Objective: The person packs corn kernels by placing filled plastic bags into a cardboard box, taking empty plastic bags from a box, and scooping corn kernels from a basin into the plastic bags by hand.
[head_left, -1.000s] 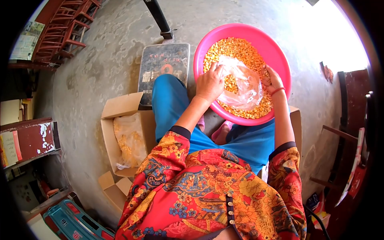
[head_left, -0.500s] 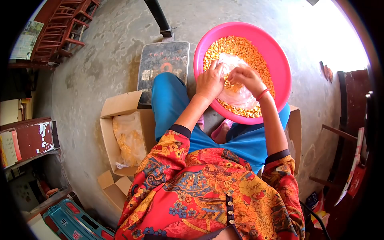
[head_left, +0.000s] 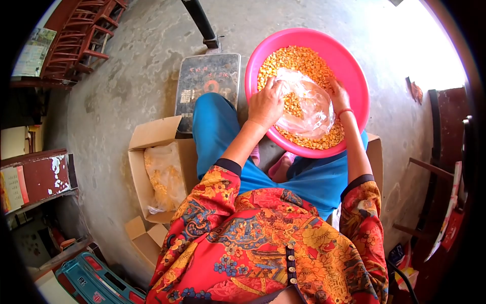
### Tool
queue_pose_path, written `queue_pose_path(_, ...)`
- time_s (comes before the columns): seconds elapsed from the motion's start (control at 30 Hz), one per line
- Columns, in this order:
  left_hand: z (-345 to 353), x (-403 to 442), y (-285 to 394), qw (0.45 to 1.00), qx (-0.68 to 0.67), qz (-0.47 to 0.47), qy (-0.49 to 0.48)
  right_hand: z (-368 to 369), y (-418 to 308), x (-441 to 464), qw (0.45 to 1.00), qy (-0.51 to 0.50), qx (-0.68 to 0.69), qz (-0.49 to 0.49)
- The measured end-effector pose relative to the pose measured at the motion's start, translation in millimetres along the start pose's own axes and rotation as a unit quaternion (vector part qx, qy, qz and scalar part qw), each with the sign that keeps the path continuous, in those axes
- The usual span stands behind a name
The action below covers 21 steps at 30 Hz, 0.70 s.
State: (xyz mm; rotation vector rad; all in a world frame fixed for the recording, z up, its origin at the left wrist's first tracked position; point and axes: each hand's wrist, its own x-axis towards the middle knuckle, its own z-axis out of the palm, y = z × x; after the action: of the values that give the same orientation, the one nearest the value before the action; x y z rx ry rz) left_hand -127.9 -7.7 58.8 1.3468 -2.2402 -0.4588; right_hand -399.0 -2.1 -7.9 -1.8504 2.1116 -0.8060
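Observation:
A pink basin (head_left: 360,76) holds yellow corn kernels (head_left: 293,57), with a clear plastic bag (head_left: 324,114) lying on top of them. Some kernels show inside the bag, near its middle. My left hand (head_left: 267,104) pinches the bag's edge on the left side. At the right of the basin, my right hand (head_left: 339,96) has its fingers bent down among the kernels, beside the bag. Its fingertips are partly hidden there.
Behind my left knee lies a platform scale (head_left: 210,76) with a dark post. An open cardboard box (head_left: 139,187) left of me contains a plastic bag of yellow pieces. Another box (head_left: 374,172) stands at my right. Wooden chairs (head_left: 76,40) are at the upper left.
My right hand has moved right, from above the bag to the kernels at the basin's right side. The bag's opening now shows more. My left hand stays at the bag's edge.

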Motion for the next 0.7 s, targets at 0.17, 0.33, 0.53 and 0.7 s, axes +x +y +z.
queue_pose_path(0.17, 1, 0, 0, 1.0, -0.012, 0.0, -0.008, 6, -23, -9, 0.982, -0.115, 0.13, 0.082)
queue_pose_path(0.33, 1, 0, 0, 1.0, -0.007, -0.001, -0.004, 18, -6, -9, 0.978, -0.165, 0.083, 0.093)
queue_pose_path(0.53, 1, -1, -1, 1.0, -0.004, 0.007, 0.006, 12, -2, -6, 0.936, -0.003, 0.298, 0.186)
queue_pose_path(0.7, 0, 0, 0, 1.0, -0.011, -0.004, -0.006, -28, -4, -2, 0.704, -0.058, 0.605, 0.368)
